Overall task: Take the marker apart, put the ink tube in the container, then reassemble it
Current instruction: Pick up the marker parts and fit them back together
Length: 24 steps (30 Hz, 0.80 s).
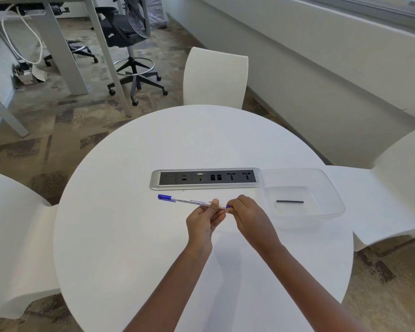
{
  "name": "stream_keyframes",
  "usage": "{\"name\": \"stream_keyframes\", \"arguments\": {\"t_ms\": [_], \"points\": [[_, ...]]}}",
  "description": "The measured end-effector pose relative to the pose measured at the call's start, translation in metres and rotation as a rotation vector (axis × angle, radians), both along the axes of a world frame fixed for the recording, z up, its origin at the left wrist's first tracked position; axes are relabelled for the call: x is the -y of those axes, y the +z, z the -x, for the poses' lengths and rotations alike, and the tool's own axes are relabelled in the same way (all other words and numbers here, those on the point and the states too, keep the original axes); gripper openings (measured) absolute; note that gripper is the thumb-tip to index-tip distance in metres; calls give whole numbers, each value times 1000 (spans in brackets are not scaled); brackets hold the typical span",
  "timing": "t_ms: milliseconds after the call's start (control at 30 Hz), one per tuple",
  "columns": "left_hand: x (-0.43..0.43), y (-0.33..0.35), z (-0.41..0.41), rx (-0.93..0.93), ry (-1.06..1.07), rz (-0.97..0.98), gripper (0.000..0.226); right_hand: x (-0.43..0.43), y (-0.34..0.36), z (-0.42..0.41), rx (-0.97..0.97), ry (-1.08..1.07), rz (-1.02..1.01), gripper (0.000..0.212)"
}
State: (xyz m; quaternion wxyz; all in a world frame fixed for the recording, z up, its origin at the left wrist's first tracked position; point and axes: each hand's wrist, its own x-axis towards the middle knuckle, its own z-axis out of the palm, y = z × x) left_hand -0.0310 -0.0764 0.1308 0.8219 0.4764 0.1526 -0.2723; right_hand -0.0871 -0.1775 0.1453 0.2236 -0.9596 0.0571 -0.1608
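Over a round white counter (pixel 134 248), the left hand (pixel 203 220) is holding a marker (pixel 189 202) by its white barrel, grip curled around it, while the right hand (pixel 247 213) is pinching its blue end. The dark ink tube (pixel 290 201) is lying inside a clear container (pixel 333 188) at right.
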Motion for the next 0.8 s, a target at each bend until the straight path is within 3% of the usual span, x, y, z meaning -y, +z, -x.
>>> {"name": "stream_keyframes", "arguments": {"t_ms": [133, 267, 500, 600, 700, 800], "points": [[0, -1, 3, 23, -6, -1, 12, 2, 2, -1, -2, 36, 27, 7], [0, -1, 5, 72, -29, -30, 9, 7, 0, -4, -97, -5, -95, 16], [-3, -4, 8, 236, -140, -91, 10, 19, 4, -3, -375, -97, -759, 29], [-5, -8, 11, 276, -196, -134, 13, 27, 4, -1, -537, -65, -933, 32], [-7, -13, 13, 306, -264, -221, 16, 30, 1, 1, -704, -9, -940, 33], [-6, -16, 13, 316, -370, -280, 18, 28, -4, -5, -685, -87, -744, 40]]}}
